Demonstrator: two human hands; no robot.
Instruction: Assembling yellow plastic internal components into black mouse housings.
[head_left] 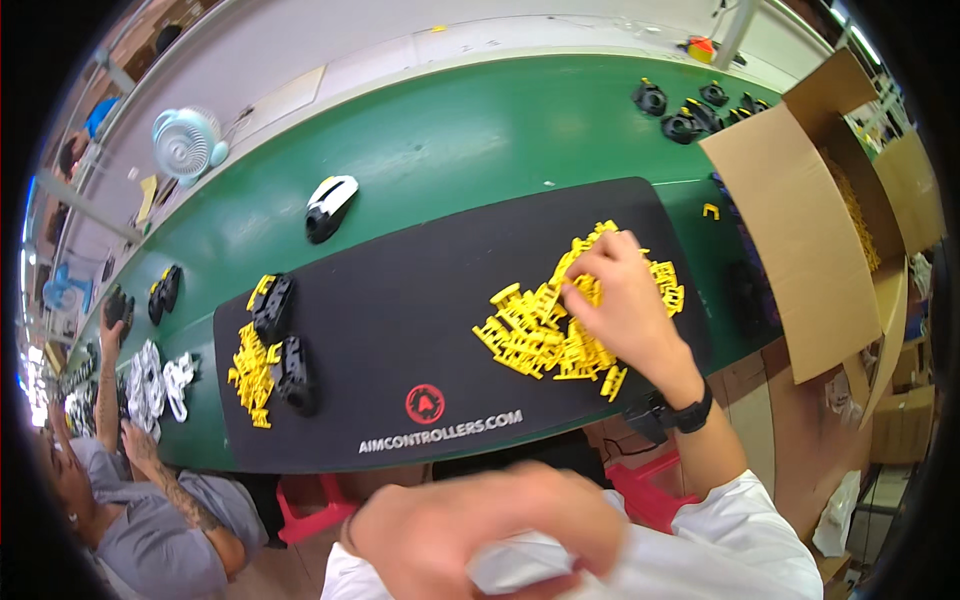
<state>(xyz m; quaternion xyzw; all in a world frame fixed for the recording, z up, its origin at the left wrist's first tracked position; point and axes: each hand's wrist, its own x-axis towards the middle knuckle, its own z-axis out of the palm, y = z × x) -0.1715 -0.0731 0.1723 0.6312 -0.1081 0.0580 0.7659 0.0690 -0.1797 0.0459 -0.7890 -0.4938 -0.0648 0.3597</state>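
Observation:
A loose heap of small yellow plastic pieces (530,335) lies on the right half of a black mat (390,310). My right hand (625,305) is over this heap, thumb and forefinger pinched at a yellow piece; the fingertips partly hide it. My left hand (490,530) is raised close in front of my body, off the mat's near edge. Its fingers look curled but are smeared by motion, so any held item cannot be made out. At the mat's left end, a smaller yellow pile (252,370) touches two black plastic parts (292,375).
A green table (420,130) carries the mat. Beyond it sits a white-and-black shell (330,207). Several black parts (685,122) stand far right, near an open cardboard box (800,230). A person in grey (165,520) works at the left beside white parts (150,385).

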